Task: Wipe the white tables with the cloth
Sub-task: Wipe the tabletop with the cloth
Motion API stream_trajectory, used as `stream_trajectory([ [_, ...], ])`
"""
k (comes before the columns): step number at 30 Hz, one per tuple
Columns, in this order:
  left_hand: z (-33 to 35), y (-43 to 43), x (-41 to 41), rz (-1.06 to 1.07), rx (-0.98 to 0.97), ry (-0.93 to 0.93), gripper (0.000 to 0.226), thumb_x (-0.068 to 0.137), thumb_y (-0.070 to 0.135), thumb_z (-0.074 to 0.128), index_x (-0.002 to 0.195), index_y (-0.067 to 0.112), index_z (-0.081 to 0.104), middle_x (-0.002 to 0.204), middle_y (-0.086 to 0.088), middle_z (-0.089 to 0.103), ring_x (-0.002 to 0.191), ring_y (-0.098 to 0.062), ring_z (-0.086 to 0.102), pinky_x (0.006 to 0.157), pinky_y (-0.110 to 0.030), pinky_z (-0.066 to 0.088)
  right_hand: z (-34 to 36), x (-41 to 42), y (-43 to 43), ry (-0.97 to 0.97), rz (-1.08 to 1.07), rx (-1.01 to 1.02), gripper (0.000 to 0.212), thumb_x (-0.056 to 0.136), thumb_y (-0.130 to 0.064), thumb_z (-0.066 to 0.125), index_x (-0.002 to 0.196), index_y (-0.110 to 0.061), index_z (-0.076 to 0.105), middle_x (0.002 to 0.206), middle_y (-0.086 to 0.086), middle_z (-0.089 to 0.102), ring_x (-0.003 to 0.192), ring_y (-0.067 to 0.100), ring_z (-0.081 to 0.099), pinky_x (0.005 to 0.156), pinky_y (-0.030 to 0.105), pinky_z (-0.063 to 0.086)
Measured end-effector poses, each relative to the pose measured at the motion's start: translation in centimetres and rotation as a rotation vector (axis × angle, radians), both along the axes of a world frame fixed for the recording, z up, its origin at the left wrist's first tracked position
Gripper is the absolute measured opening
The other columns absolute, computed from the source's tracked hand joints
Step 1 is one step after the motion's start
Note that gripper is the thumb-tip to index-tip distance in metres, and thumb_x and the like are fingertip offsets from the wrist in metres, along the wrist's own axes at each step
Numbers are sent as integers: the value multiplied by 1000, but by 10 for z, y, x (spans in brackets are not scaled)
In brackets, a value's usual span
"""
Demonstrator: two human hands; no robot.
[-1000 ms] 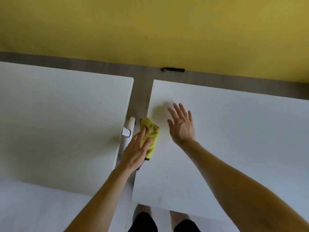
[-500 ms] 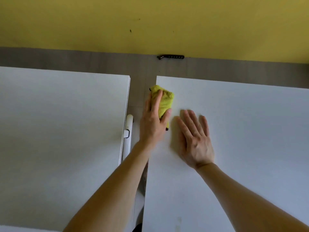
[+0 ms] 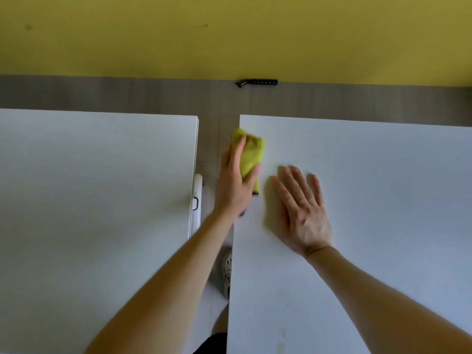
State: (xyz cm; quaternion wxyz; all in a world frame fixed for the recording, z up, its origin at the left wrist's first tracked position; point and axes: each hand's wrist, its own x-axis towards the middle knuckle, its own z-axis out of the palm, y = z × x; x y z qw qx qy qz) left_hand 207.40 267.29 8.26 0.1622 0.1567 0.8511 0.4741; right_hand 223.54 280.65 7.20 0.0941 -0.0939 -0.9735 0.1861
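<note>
Two white tables stand side by side with a narrow gap between them: the left table (image 3: 97, 200) and the right table (image 3: 370, 200). A folded yellow cloth (image 3: 251, 154) lies on the left edge of the right table, near its far corner. My left hand (image 3: 236, 185) presses on the cloth with fingers spread over it. My right hand (image 3: 301, 213) rests flat on the right table just right of the cloth, fingers apart and holding nothing.
A yellow wall rises behind a strip of grey floor (image 3: 127, 95). A black power strip (image 3: 256, 83) lies at the wall's foot. A white table-leg part with a black clip (image 3: 197, 200) shows in the gap. A light shoe (image 3: 226, 269) is visible below.
My left hand has pushed the cloth along the right table's left edge toward the far corner. My right hand went from raised to lying flat on the table.
</note>
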Motion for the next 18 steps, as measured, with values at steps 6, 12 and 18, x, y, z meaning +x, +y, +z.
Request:
stream_trajectory([
  [6,2,-3,20,2,-26,86,74,105,46,68,169,28,36,176,-4,28,158,-9,30,117,-10,26,2,2,-2,31,-14,-14,56,108,-19,56,163,-9,47,175,12,33,166,34,24,129,69,21],
  [12,3,-31,55,-23,-65,56,65,108,52,55,168,35,36,176,1,29,156,-9,35,114,-22,37,0,1,-1,31,-14,-17,59,108,-20,57,165,-10,45,176,11,32,166,33,23,129,69,21],
  [18,-11,33,-37,23,-25,67,65,106,49,57,166,28,43,173,-7,33,153,-25,42,115,-36,44,-2,0,1,39,-16,3,55,109,-18,54,163,-9,47,175,13,35,166,34,24,129,69,21],
])
